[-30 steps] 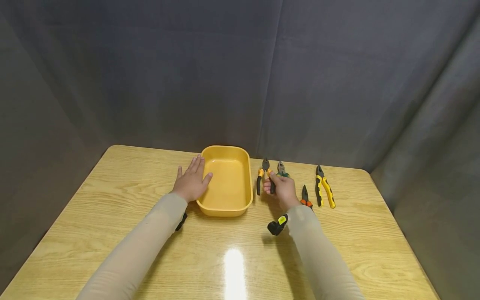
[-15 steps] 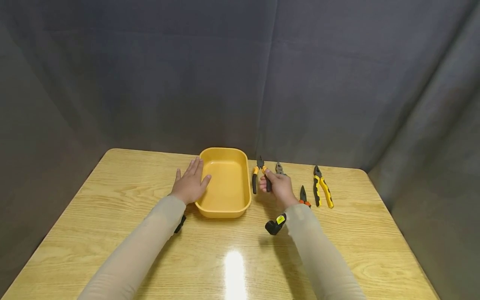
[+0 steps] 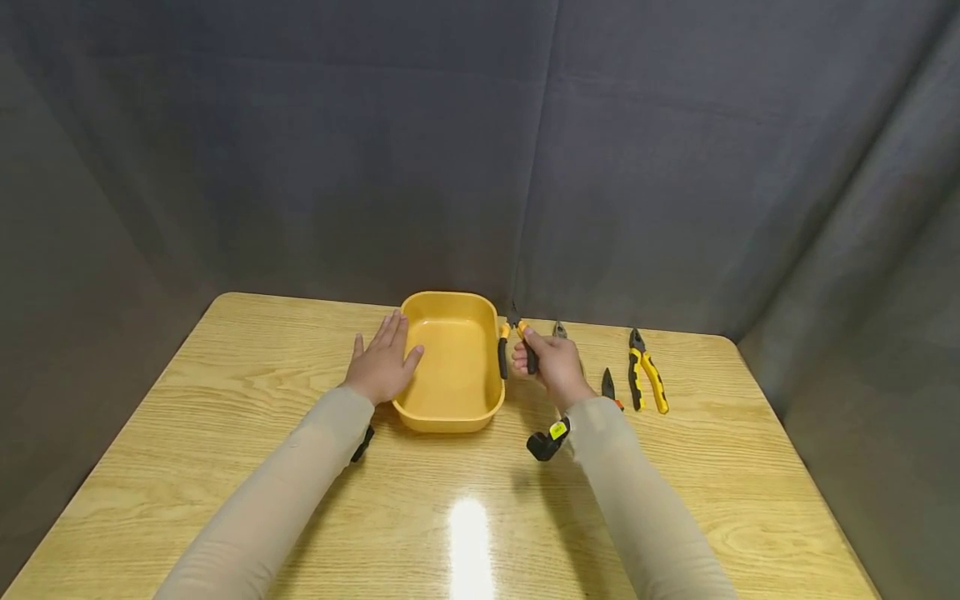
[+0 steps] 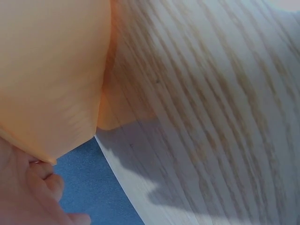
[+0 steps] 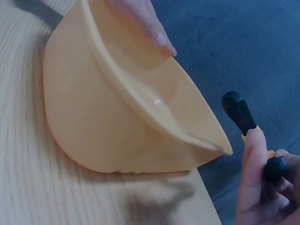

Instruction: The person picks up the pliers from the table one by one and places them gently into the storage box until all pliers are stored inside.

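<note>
A yellow rectangular basin [image 3: 450, 367] stands on the table. My left hand [image 3: 381, 360] rests on its left rim, fingers straight and thumb over the inside; the left wrist view shows the fingertips at the rim. By one handle my right hand [image 3: 555, 360] holds a pair of pliers [image 3: 503, 354] with black and orange handles, raised beside the basin's right rim. Its handles are spread and its jaws point away from me. In the right wrist view the free black handle [image 5: 238, 111] sticks up near the basin's corner, and fingers curl round the other handle.
Right of my right hand lie yellow-and-black pliers [image 3: 647, 371] and orange-handled pliers [image 3: 608, 385], the latter partly behind the sleeve. Another pair of pliers [image 3: 559, 330] shows only its head behind the hand. A grey curtain [image 3: 480, 150] hangs behind the wooden table [image 3: 247, 375].
My right hand has carried the black-and-orange pliers leftward and slightly away, up to the basin's right rim. The left hand stays on the left rim.
</note>
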Tool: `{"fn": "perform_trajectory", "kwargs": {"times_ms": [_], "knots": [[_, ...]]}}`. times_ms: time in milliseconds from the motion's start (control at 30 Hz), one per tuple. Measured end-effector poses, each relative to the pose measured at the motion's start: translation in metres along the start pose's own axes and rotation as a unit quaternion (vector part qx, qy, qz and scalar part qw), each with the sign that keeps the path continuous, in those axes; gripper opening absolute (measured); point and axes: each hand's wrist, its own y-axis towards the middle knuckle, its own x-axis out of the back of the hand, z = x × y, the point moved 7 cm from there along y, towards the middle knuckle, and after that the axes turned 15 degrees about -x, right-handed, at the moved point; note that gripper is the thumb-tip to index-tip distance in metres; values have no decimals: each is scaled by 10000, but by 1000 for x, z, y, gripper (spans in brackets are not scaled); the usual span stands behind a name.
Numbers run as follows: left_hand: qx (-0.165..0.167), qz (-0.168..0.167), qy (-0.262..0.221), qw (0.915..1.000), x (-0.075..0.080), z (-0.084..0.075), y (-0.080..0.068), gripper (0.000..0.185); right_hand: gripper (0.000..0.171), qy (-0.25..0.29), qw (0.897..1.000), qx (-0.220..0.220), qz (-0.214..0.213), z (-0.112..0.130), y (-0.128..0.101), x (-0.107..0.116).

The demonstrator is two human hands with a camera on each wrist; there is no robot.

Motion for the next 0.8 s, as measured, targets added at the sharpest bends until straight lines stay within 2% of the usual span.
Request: {"fn": "perform_trajectory", "kwargs": {"times_ms": [367, 800], "knots": [[18, -51, 31, 10000, -3, 4, 4, 72, 43, -39, 9999, 53, 109, 5, 1, -18], [17, 15, 64, 10000, -4, 5, 4, 72, 37, 208, 9993, 21, 300, 4, 1, -41]]}}
